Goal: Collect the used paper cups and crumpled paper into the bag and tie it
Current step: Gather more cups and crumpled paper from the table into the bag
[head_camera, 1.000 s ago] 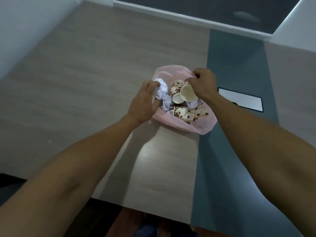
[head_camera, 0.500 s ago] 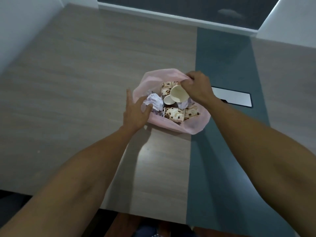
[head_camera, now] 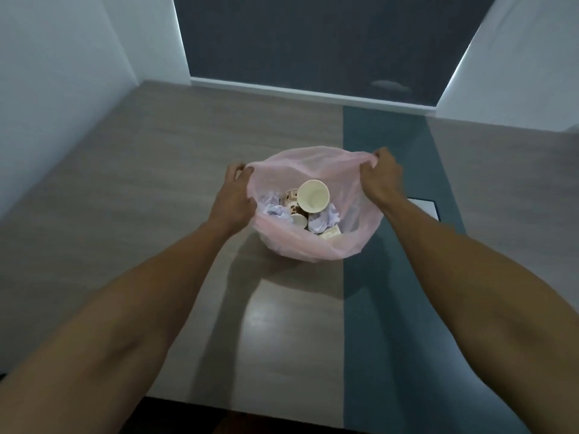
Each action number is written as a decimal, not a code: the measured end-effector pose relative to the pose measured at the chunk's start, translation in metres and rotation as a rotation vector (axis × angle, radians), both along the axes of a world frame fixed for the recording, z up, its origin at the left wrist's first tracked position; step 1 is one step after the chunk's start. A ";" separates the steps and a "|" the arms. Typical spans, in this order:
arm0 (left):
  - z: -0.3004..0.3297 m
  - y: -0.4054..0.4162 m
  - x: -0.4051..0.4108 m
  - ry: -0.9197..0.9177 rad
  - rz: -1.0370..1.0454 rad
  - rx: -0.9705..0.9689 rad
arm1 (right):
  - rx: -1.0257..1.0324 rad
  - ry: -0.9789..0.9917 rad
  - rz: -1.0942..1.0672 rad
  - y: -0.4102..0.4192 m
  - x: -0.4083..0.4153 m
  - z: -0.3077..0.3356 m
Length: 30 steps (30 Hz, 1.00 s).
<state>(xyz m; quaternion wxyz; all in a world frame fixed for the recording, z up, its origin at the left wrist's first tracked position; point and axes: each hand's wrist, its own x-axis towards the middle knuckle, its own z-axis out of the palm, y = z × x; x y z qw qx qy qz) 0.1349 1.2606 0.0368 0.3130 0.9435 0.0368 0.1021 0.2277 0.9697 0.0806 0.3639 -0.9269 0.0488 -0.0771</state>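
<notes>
A thin pink plastic bag [head_camera: 316, 245] stands on the table with its mouth stretched wide. Inside lie several paper cups, one cream cup [head_camera: 313, 196] facing up with its opening toward me, and crumpled paper [head_camera: 275, 209] on the left and another wad [head_camera: 326, 219] on the right. My left hand [head_camera: 233, 198] grips the bag's left rim. My right hand [head_camera: 380, 177] pinches the right rim and holds it raised.
The wooden table [head_camera: 156, 183] has a dark teal strip [head_camera: 391, 277] running down its right half. A flat white panel [head_camera: 426, 208] sits in that strip just behind my right wrist. White walls stand left and right, with a dark panel at the far end.
Both hands moved outward to the bag's rim and pulled the mouth open and upright. My left hand left the crumpled paper; the cream cup now lies loose inside.
</notes>
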 end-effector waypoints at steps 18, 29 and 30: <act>-0.003 0.062 -0.156 0.267 0.118 0.440 | 0.221 0.180 0.043 0.029 -0.096 -0.036; -0.026 0.050 -0.221 0.352 0.175 0.314 | -0.497 -0.215 0.787 0.024 -0.159 -0.054; -0.025 0.050 -0.223 0.358 0.174 0.323 | -0.542 -0.180 0.796 0.022 -0.161 -0.054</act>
